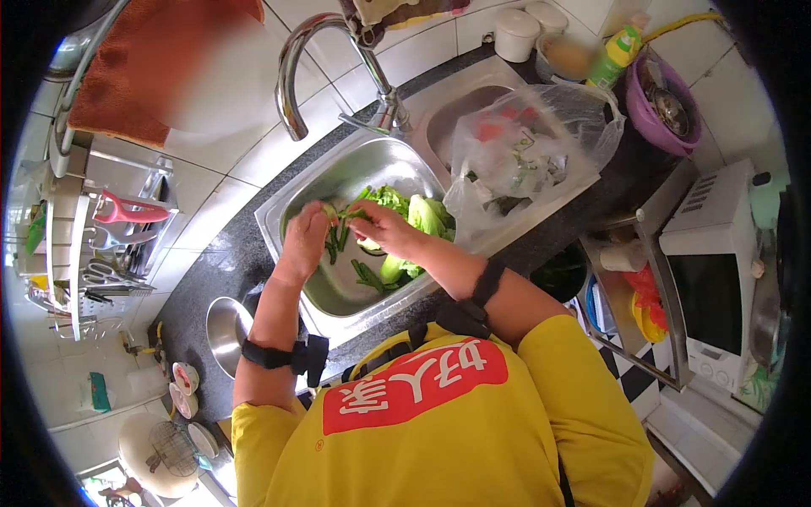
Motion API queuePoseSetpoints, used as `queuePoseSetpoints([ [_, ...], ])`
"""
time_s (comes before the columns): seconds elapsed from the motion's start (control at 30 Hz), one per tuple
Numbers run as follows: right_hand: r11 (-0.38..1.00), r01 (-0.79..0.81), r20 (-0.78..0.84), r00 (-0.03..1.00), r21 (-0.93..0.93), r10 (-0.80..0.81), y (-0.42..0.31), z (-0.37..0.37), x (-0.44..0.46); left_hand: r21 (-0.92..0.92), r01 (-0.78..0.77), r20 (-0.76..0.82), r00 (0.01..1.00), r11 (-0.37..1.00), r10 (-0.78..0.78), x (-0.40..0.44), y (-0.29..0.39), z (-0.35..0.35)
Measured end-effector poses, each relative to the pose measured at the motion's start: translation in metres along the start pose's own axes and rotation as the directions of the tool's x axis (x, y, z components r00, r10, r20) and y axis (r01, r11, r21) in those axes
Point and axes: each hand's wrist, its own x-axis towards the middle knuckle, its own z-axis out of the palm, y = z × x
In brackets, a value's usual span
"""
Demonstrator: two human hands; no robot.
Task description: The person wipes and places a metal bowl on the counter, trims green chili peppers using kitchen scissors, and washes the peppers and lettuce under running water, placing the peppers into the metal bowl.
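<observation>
Over the left basin of the steel sink (291, 291), my left hand (306, 239) and my right hand (387, 230) are close together with fingers closed. Thin green stalks, which look like green beans (343, 226), pass between them; the fingertips partly hide where each hand grips. Short cut or snapped green pieces (367, 275) lie on the basin floor below. Leafy lettuce (429, 216) rests along the basin's right side, partly covered by my right hand and forearm.
The curved tap (291, 93) arches above the sink's back edge. A clear plastic bag (498, 160) covers the right basin. A steel bowl (226, 334) stands on the left counter, a purple basin (663, 106) at the back right. Scissors (101, 272) hang on the left rack.
</observation>
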Motion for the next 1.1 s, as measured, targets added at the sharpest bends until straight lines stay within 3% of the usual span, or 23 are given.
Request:
queuePoseSetpoints([
  [0.03, 0.998, -0.01, -0.052, 0.999, 0.066, 0.014, 0.001, -0.003, -0.001, 0.257, -0.27, -0.136, 0.941, 0.928, 0.311, -0.007, 0.028, 0.003],
  [0.07, 0.991, -0.019, -0.104, 0.994, 0.132, 0.033, 0.002, -0.005, -0.003, 0.521, -0.452, -0.173, 0.774, 0.724, 0.608, -0.012, 0.054, 0.009],
  [0.1, 0.991, -0.018, -0.1, 0.994, 0.134, 0.031, 0.005, -0.009, -0.006, 0.502, -0.458, -0.156, 0.787, 0.733, 0.598, -0.016, 0.079, 0.017],
  [0.13, 0.999, -0.041, -0.131, 0.99, 0.019, 0.043, 0.011, -0.014, -0.007, 0.483, -0.465, -0.137, 0.797, 0.742, 0.588, -0.016, 0.099, 0.027],
  [0.17, 0.993, -0.069, -0.164, 0.985, -0.096, 0.052, 0.018, -0.017, -0.008, 0.484, -0.583, -0.065, 0.72, 0.652, 0.691, -0.011, 0.114, 0.038],
  [0.2, 0.993, -0.066, -0.16, 0.986, -0.099, 0.049, 0.027, -0.021, -0.007, 0.474, -0.689, 0.006, 0.625, 0.548, 0.781, -0.005, 0.127, 0.05],
  [0.27, 0.899, 0.138, -0.077, 0.98, -0.415, -0.185, 0.042, -0.029, -0.006, 0.464, -0.745, 0.172, 0.607, 0.48, 0.776, 0.007, 0.153, 0.078],
  [0.33, 0.931, 0.158, -0.084, 0.977, -0.331, -0.195, 0.047, -0.031, -0.006, 0.493, -0.8, 0.222, 0.495, 0.341, 0.84, 0.033, 0.16, 0.108],
  [0.4, 0.986, 0.156, -0.099, 0.982, -0.064, -0.161, 0.05, -0.036, -0.009, 0.534, -0.788, 0.267, 0.501, 0.306, 0.823, 0.047, 0.163, 0.129],
  [0.43, 0.912, -0.087, -0.082, 0.988, 0.4, 0.13, 0.016, -0.032, -0.014, 0.576, -0.771, 0.314, 0.516, 0.273, 0.797, 0.051, 0.164, 0.135],
  [0.47, 0.915, -0.087, -0.079, 0.989, 0.395, 0.128, 0.02, -0.037, -0.013, 0.577, -0.77, 0.31, 0.513, 0.27, 0.8, 0.054, 0.161, 0.138],
  [0.5, 0.999, -0.037, -0.084, 0.996, -0.007, 0.036, 0.024, -0.042, -0.01, 0.544, -0.806, 0.226, 0.408, 0.233, 0.884, 0.053, 0.158, 0.141],
  [0.53, 0.978, -0.007, -0.059, 0.998, -0.208, -0.005, 0.029, -0.044, -0.008, 0.518, -0.833, 0.131, 0.299, 0.192, 0.945, 0.052, 0.154, 0.141],
  [0.57, 0.916, 0.03, -0.032, 0.998, -0.4, -0.047, 0.035, -0.047, -0.006, 0.529, -0.825, 0.123, 0.308, 0.2, 0.943, 0.052, 0.148, 0.133],
  [0.63, 0.88, 0.071, -0.133, 0.98, -0.469, -0.15, 0.031, -0.045, -0.009, 0.387, -0.806, -0.07, 0.459, 0.448, 0.886, 0.044, 0.129, 0.099],
  [0.67, 0.846, 0.015, -0.121, 0.988, -0.534, -0.094, 0.029, -0.047, -0.011, 0.277, -0.707, -0.217, 0.613, 0.65, 0.759, 0.034, 0.114, 0.083],
  [0.73, 0.786, 0.12, -0.098, 0.97, -0.607, -0.224, 0.008, -0.036, -0.014, 0.259, -0.584, -0.352, 0.684, 0.769, 0.639, 0.031, 0.059, 0.047],
  [0.77, 0.736, 0.142, -0.103, 0.955, -0.662, -0.278, 0.014, -0.033, -0.011, 0.311, -0.441, -0.387, 0.751, 0.842, 0.536, 0.021, 0.035, 0.036],
  [0.8, 0.746, 0.057, -0.159, 0.963, -0.664, -0.215, 0.012, -0.026, -0.009, 0.311, -0.429, -0.405, 0.748, 0.848, 0.527, 0.015, 0.012, 0.037],
  [0.87, 0.821, -0.018, -0.204, 0.971, -0.571, -0.121, 0.019, -0.018, 0.0, -0.042, -0.258, -0.369, 0.902, 0.965, 0.225, 0.004, -0.034, 0.04],
  [0.97, 0.839, -0.112, -0.229, 0.973, -0.533, -0.015, 0.021, 0.0, 0.009, -0.358, -0.312, -0.357, 0.917, 0.88, 0.179, 0.001, -0.066, 0.062],
  [1.03, 0.873, -0.215, -0.267, 0.958, -0.439, 0.102, 0.025, 0.012, 0.015, -0.427, -0.175, -0.324, 0.946, 0.887, 0.03, -0.004, -0.07, 0.06],
  [1.1, 0.853, -0.174, -0.261, 0.964, -0.493, 0.046, 0.028, 0.023, 0.016, -0.648, -0.059, -0.225, 0.967, 0.759, -0.117, -0.012, -0.074, 0.056],
])
